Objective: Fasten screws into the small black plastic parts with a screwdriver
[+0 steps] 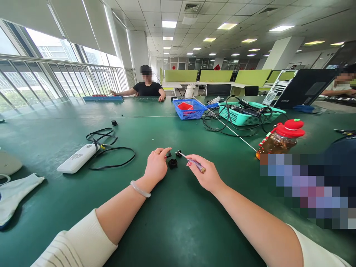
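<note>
My right hand [205, 172] is closed around the translucent handle of a small screwdriver [198, 165]. The metal shaft points left, and its tip meets a small black part [178, 153] on the green table. My left hand [157, 162], with a pale bangle on the wrist, is closed at the fingertips on another small black piece [168, 155], which is partly hidden by the fingers. Between the two hands, a round black part [172, 163] rests on the table surface.
On the left lie a white power bank [78, 158] and a black cable [122, 165]. A blue basket [190, 114], a teal basket [236, 118] with cables, and a red-lidded bottle [280, 142] stand farther back. Across the table sits a person [148, 89].
</note>
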### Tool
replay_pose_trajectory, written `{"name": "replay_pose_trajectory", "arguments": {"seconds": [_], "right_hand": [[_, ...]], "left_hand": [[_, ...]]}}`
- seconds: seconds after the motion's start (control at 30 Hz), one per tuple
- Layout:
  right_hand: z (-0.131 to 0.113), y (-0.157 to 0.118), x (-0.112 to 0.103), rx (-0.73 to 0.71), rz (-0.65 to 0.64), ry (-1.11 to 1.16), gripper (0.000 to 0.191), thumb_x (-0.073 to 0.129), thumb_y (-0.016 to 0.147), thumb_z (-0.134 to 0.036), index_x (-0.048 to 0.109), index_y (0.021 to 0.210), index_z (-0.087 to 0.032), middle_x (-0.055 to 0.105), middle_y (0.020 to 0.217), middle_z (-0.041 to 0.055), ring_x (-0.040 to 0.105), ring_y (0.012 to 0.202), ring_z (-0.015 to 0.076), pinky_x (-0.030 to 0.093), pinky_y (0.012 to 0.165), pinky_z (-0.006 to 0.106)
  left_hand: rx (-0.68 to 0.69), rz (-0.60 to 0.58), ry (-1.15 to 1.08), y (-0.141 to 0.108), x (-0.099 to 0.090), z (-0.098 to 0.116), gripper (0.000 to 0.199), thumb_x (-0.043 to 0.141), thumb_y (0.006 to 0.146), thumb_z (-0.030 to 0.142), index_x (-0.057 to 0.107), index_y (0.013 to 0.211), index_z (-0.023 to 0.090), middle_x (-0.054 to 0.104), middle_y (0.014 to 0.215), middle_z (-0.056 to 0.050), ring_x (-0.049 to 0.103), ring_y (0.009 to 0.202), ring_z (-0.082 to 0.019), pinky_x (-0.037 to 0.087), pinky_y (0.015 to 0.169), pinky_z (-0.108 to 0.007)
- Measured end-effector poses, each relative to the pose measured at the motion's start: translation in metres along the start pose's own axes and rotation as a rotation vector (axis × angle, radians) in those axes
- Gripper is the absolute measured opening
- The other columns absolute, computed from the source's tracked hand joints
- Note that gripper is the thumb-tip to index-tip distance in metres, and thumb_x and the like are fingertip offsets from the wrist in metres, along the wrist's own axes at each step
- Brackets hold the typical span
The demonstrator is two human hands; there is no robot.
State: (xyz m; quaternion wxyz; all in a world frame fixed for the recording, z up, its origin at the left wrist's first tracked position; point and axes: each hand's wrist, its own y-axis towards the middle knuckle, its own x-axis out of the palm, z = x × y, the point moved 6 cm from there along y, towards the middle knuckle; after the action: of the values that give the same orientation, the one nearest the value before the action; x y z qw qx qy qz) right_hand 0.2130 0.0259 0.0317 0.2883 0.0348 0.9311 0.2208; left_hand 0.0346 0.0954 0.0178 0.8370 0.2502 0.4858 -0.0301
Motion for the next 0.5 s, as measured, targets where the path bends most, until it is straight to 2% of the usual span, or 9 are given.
{"name": "replay_pose_trajectory", "arguments": {"seconds": [0.2, 0.4, 0.5], "right_hand": [[0.014, 0.003, 0.002, 0.115, 0.021, 0.07, 0.031, 0.048, 0.091, -0.046, 0.06, 0.108, -0.023, 0.07, 0.088, 0.0043, 0.064, 0.073, 0.0175, 0.051, 0.067, 0.03], [0.015, 0.003, 0.001, 0.123, 0.058, 0.051, 0.026, 0.048, 0.09, -0.048, 0.055, 0.095, -0.023, 0.063, 0.076, 0.0006, 0.052, 0.058, 0.0134, 0.043, 0.055, 0.026], [0.014, 0.003, 0.0, 0.122, 0.078, 0.016, 0.025, 0.049, 0.09, -0.048, 0.056, 0.091, -0.023, 0.06, 0.072, -0.0004, 0.05, 0.056, 0.0131, 0.041, 0.054, 0.025]], "left_hand": [[-0.061, -0.063, 0.152, -0.002, 0.009, -0.014, 0.044, 0.043, 0.086, 0.013, 0.067, 0.12, 0.027, 0.06, 0.115, -0.012, 0.055, 0.105, -0.03, 0.039, 0.103, -0.052], [-0.05, -0.05, 0.113, -0.001, 0.011, -0.011, 0.036, 0.042, 0.09, 0.025, 0.073, 0.11, 0.024, 0.065, 0.108, -0.012, 0.054, 0.11, -0.03, 0.04, 0.105, -0.05], [-0.029, -0.021, 0.073, 0.001, 0.007, -0.006, 0.037, 0.039, 0.093, 0.026, 0.072, 0.111, 0.022, 0.065, 0.116, -0.011, 0.052, 0.119, -0.028, 0.04, 0.109, -0.047]]}}
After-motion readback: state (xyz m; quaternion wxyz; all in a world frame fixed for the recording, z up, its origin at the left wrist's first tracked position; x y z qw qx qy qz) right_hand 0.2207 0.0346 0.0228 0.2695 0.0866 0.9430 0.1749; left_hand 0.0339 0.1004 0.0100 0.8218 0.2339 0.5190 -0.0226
